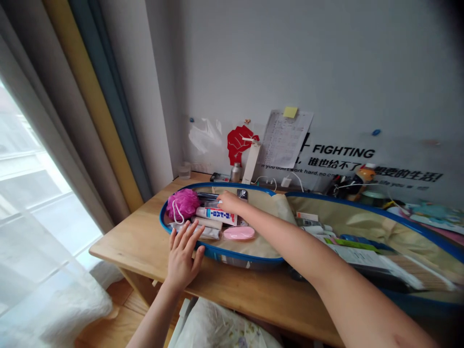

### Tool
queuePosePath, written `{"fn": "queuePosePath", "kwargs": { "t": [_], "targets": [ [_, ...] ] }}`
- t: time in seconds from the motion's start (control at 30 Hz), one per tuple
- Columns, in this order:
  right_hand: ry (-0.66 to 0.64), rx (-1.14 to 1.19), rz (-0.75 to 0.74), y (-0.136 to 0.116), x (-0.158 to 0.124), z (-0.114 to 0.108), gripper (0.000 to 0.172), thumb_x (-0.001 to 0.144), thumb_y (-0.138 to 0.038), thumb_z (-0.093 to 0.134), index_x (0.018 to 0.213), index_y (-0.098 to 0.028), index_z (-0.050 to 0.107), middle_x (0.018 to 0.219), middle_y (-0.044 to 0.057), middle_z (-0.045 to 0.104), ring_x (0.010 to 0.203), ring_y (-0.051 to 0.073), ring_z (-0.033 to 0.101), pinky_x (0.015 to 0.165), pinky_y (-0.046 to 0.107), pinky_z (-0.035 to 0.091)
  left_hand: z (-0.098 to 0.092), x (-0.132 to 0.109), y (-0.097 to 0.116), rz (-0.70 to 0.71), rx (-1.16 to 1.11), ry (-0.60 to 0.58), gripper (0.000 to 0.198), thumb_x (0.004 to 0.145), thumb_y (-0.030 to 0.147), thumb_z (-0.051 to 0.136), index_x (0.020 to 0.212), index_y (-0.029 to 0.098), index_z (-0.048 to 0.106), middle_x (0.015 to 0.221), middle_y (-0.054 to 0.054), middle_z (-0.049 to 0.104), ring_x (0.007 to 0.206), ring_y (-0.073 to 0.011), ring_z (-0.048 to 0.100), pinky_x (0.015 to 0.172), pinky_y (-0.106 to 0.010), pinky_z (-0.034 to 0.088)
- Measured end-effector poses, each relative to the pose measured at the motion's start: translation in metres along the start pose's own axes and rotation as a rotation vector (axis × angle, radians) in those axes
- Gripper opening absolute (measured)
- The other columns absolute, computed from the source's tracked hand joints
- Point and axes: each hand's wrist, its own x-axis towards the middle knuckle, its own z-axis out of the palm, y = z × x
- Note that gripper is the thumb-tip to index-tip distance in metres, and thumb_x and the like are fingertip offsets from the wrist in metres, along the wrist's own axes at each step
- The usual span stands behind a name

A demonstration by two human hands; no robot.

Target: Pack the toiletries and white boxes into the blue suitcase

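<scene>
An oval organizer with a blue rim (221, 253) lies unfolded on the desk. My left hand (184, 254) has its fingers spread over the near left edge of it, by a white packet (208, 233). Over the left half, my right hand (231, 202) reaches in with fingers drawn together just above a toothpaste tube (216, 215). What those fingers hold, if anything, is hidden. Dark slim items (207, 196) lie at their tips. Around them sit a purple bath puff (183, 204) with a white cord, a pink oval case (239, 233) and a small black item (242, 194).
The organizer's right half holds tubes, a green-yellow item (353, 245) and a white paper packet (353, 256). Behind stand a clear cup (184, 170), a silver bottle (235, 172) and a white lamp (251, 164). A chair with a floral cover (221, 324) stands below the wooden desk (126, 237).
</scene>
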Motion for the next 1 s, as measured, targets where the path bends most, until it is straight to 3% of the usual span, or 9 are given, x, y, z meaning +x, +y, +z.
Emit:
{"fn": "queuePosePath", "kwargs": {
  "t": [0.17, 0.3, 0.43, 0.53, 0.6, 0.7, 0.77, 0.83, 1.0],
  "targets": [
    [-0.005, 0.057, -0.028, 0.001, -0.003, 0.002, 0.033, 0.096, -0.040, 0.060, 0.122, -0.020, 0.063, 0.129, 0.009, 0.063, 0.113, 0.021, 0.062, 0.098, 0.043, 0.054, 0.000, 0.001, 0.000, 0.021, -0.006, 0.011, 0.047, 0.100, 0.028, 0.045, 0.146, 0.025, 0.052, 0.144, -0.008, 0.060, 0.142, -0.0236, 0.046, 0.125, -0.041, 0.017],
    [0.043, 0.144, -0.030, 0.022, -0.011, -0.019, 0.031, 0.096, -0.038, 0.061, 0.119, -0.019, 0.065, 0.127, 0.008, 0.065, 0.114, 0.020, 0.063, 0.100, 0.044, 0.053, -0.001, 0.001, -0.001, 0.037, -0.010, 0.011, 0.046, 0.100, 0.027, 0.045, 0.145, 0.024, 0.052, 0.144, -0.009, 0.060, 0.143, -0.0234, 0.044, 0.125, -0.041, 0.017],
    [0.145, 0.246, 0.057, 0.083, -0.036, -0.064, 0.029, 0.097, -0.028, 0.055, 0.123, -0.021, 0.067, 0.116, 0.006, 0.073, 0.102, 0.015, 0.069, 0.095, 0.031, 0.053, -0.001, 0.000, -0.002, 0.038, -0.011, 0.008, 0.046, 0.100, 0.027, 0.045, 0.145, 0.024, 0.051, 0.144, -0.009, 0.060, 0.144, -0.0231, 0.043, 0.125, -0.041, 0.016],
    [0.196, 0.307, 0.158, 0.145, -0.071, -0.093, 0.032, 0.094, -0.034, 0.055, 0.119, -0.021, 0.070, 0.110, 0.006, 0.076, 0.084, 0.013, 0.070, 0.082, 0.026, 0.055, -0.001, 0.000, -0.001, 0.037, -0.010, 0.005, 0.046, 0.100, 0.026, 0.046, 0.145, 0.023, 0.051, 0.145, -0.009, 0.059, 0.145, -0.0229, 0.042, 0.125, -0.041, 0.015],
    [0.204, 0.328, 0.215, 0.183, -0.098, -0.101, 0.032, 0.091, -0.039, 0.057, 0.109, -0.019, 0.073, 0.102, 0.007, 0.077, 0.077, 0.013, 0.069, 0.076, 0.026, 0.055, -0.001, 0.000, -0.001, 0.038, -0.008, 0.009, 0.047, 0.099, 0.026, 0.046, 0.146, 0.024, 0.050, 0.145, -0.009, 0.059, 0.145, -0.0230, 0.042, 0.125, -0.041, 0.016],
    [0.139, 0.334, 0.288, 0.226, -0.136, -0.093, 0.022, 0.077, -0.040, 0.069, 0.080, -0.019, 0.075, 0.071, 0.003, 0.072, 0.060, 0.012, 0.063, 0.066, 0.025, 0.053, -0.001, 0.000, -0.001, 0.030, -0.003, 0.010, 0.049, 0.099, 0.026, 0.045, 0.148, 0.026, 0.048, 0.145, -0.008, 0.059, 0.144, -0.0237, 0.044, 0.125, -0.043, 0.017],
    [0.072, 0.337, 0.318, 0.242, -0.155, -0.078, 0.012, 0.067, -0.032, 0.074, 0.066, -0.020, 0.072, 0.061, 0.002, 0.068, 0.053, 0.012, 0.061, 0.061, 0.025, 0.050, 0.000, 0.000, -0.001, 0.024, -0.006, 0.006, 0.050, 0.099, 0.026, 0.045, 0.149, 0.028, 0.047, 0.145, -0.008, 0.059, 0.143, -0.0241, 0.044, 0.124, -0.043, 0.018],
    [0.015, 0.348, 0.325, 0.251, -0.168, -0.061, 0.005, 0.061, -0.021, 0.075, 0.061, -0.020, 0.071, 0.063, 0.004, 0.070, 0.055, 0.013, 0.062, 0.059, 0.024, 0.048, 0.000, -0.001, -0.002, 0.021, -0.012, 0.006, 0.051, 0.099, 0.026, 0.045, 0.150, 0.029, 0.047, 0.146, -0.007, 0.059, 0.143, -0.0244, 0.045, 0.124, -0.044, 0.018],
    [-0.050, 0.372, 0.288, 0.253, -0.177, -0.035, 0.018, 0.053, -0.011, 0.073, 0.066, -0.023, 0.072, 0.078, 0.006, 0.075, 0.069, 0.017, 0.071, 0.065, 0.024, 0.051, 0.001, -0.002, -0.003, 0.023, -0.018, 0.009, 0.050, 0.099, 0.026, 0.046, 0.149, 0.028, 0.048, 0.145, -0.007, 0.059, 0.142, -0.0243, 0.046, 0.125, -0.043, 0.018]
  ]
}}
